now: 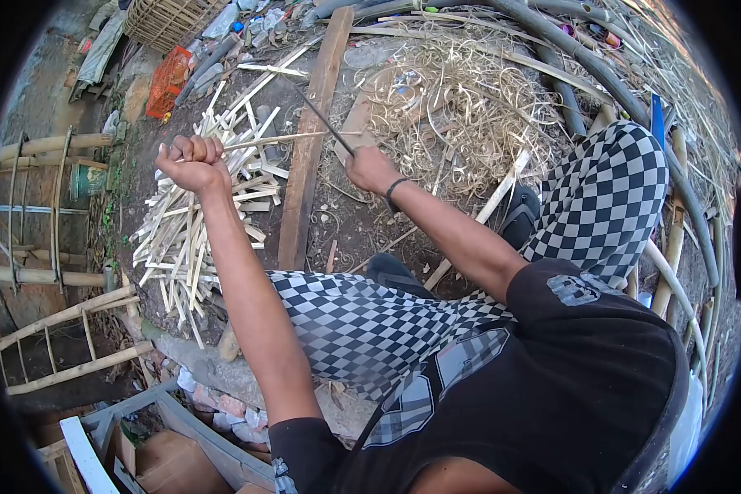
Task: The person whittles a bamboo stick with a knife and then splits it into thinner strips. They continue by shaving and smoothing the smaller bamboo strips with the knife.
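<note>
My left hand [191, 163] is closed around one end of a thin bamboo strip [292, 137], which points right across a wooden plank [311, 156]. My right hand [374, 171] grips a long, dark-bladed knife [325, 121], its blade slanting up and left over the strip. The handle is mostly hidden in my fingers. Beneath and beside my left hand lies a heap of split bamboo pieces [177, 247]. Beyond my right hand spreads a pile of curly bamboo shavings [469, 115].
My legs in checkered trousers [362, 321] are bent on either side, with dark sandals [520, 216] on the ground. Bamboo poles [601, 70] run along the upper right. An orange crate [167, 82] and a woven basket [166, 20] stand upper left. Bamboo fencing [49, 152] lines the left.
</note>
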A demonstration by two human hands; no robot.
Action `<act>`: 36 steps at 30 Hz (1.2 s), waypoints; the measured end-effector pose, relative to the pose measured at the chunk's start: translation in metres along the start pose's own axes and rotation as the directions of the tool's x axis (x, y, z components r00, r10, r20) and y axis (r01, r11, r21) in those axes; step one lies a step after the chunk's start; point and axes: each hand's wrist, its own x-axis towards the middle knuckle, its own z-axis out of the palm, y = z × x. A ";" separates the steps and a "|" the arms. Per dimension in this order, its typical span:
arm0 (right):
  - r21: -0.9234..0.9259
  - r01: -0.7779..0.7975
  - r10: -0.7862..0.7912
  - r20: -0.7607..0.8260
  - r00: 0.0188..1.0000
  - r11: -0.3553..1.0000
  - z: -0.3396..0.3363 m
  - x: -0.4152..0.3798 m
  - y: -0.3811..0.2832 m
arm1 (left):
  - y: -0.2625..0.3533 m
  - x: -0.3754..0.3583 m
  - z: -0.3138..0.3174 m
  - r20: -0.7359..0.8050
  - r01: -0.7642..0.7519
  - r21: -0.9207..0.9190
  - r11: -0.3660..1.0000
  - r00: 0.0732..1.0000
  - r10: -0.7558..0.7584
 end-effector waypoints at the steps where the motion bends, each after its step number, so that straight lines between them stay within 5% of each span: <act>1: 0.051 0.103 -0.100 -0.052 0.994 0.993 -0.002 -0.009 -0.017 | 0.002 0.002 0.000 0.010 0.004 0.013 1.000 1.000 -0.004; 4: 0.068 0.301 -0.294 -0.087 0.952 0.951 0.004 -0.016 -0.037 | 0.003 -0.005 0.008 0.014 0.018 0.051 0.999 1.000 -0.018; 7: 0.064 0.153 -0.139 -0.183 0.973 0.986 0.033 -0.003 0.004 | 0.002 -0.003 -0.005 0.015 0.030 0.060 0.998 0.999 -0.031; 8: 0.054 -0.002 0.008 -0.122 0.993 0.999 0.047 0.014 0.036 | 0.002 -0.003 -0.011 0.029 0.031 0.039 0.999 0.999 -0.032; 11: -0.164 0.105 -0.115 -0.057 0.992 0.981 0.083 0.073 0.092 | 0.002 -0.011 0.005 -0.017 -0.010 0.050 0.999 1.000 0.011; 13: -0.085 -0.015 0.009 -0.071 0.997 0.996 0.043 0.041 0.044 | -0.003 -0.006 0.006 -0.034 -0.037 0.078 0.996 0.999 0.040; 15: 0.039 0.069 -0.067 -0.049 0.997 0.997 0.011 0.004 -0.003 | -0.002 0.000 0.011 -0.116 -0.055 0.105 0.993 0.991 0.067; 19: 0.056 0.207 -0.197 -0.152 0.969 0.977 0.028 -0.007 0.004 | -0.003 0.001 0.008 -0.108 -0.089 0.117 0.989 0.989 0.102; 22: -0.146 -0.175 0.191 0.101 0.976 0.974 0.068 0.036 0.099 | -0.004 0.002 -0.005 -0.188 -0.094 0.118 0.989 0.975 0.115; 27: -0.309 -0.132 0.178 0.126 0.976 0.942 0.060 0.042 0.099 | -0.007 0.006 0.001 -0.205 -0.111 0.112 0.988 0.970 0.132; 29: -0.063 -0.174 0.179 0.078 0.981 0.983 0.026 0.009 0.050 | -0.004 0.006 0.005 -0.228 -0.109 0.126 0.986 0.964 0.135; 33: -0.031 -0.085 0.084 -0.034 0.996 0.996 0.032 -0.004 0.073 | 0.000 0.014 -0.007 -0.139 -0.042 0.085 0.995 0.989 0.053; 36: 0.035 -0.168 0.169 -0.036 0.985 0.985 0.024 -0.008 0.096 | 0.006 0.014 -0.015 -0.119 0.068 -0.016 0.998 0.990 -0.069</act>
